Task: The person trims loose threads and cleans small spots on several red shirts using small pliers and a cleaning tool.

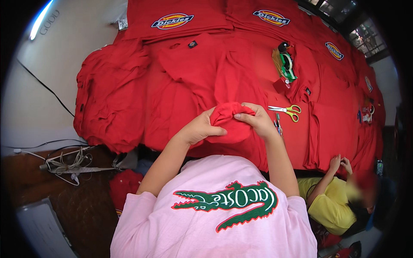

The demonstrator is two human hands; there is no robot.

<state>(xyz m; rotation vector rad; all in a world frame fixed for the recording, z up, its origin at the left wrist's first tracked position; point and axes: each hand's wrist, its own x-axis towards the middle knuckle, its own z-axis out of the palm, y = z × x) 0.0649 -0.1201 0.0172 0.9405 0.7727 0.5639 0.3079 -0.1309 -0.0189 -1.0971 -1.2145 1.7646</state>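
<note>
A bunched part of a red garment [232,134] is held up in front of my chest, its edge bent into a rounded fold. My left hand [201,127] grips this cloth from the left, thumb pressed on its near face. On the other side, my right hand [257,122] pinches the fold between thumb and fingers. Just beyond lies a spread red T-shirt [198,71] with a small dark neck label; whether the held cloth belongs to it I cannot tell. Yellow-handled scissors [292,112] rest to the right of my right hand, with small pointed tools [278,124] beside them.
A rumpled heap of red garments [111,92] sits at the left. Folded red shirts with badges [180,32] line the far side. A green tape dispenser [286,66] stands at the right. A co-worker in a yellow top [329,200] handles red cloth at the lower right. Cables [73,161] hang lower left.
</note>
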